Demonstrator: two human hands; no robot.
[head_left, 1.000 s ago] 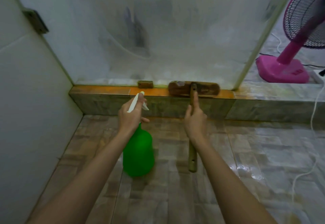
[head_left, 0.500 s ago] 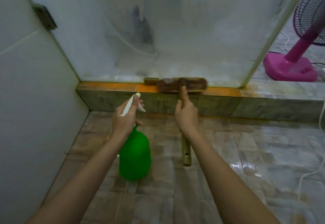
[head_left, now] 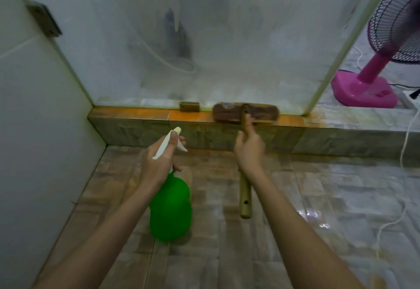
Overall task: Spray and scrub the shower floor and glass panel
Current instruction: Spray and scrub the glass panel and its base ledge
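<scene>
- The green bottle (head_left: 170, 209) was gripped at its white trigger by the left hand (head_left: 159, 163).
- The brush (head_left: 227, 116) was gripped by its handle in the right hand (head_left: 248, 150), with its head laid on the curb (head_left: 136, 116) below the glass (head_left: 238, 50).

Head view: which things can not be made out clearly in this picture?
- Brush handle, head view: middle hidden by the right hand.
- Pink fan, head view: cut off by the right edge.
- Shapes behind the glass panel, head view: blurred by cloudy film.
</scene>
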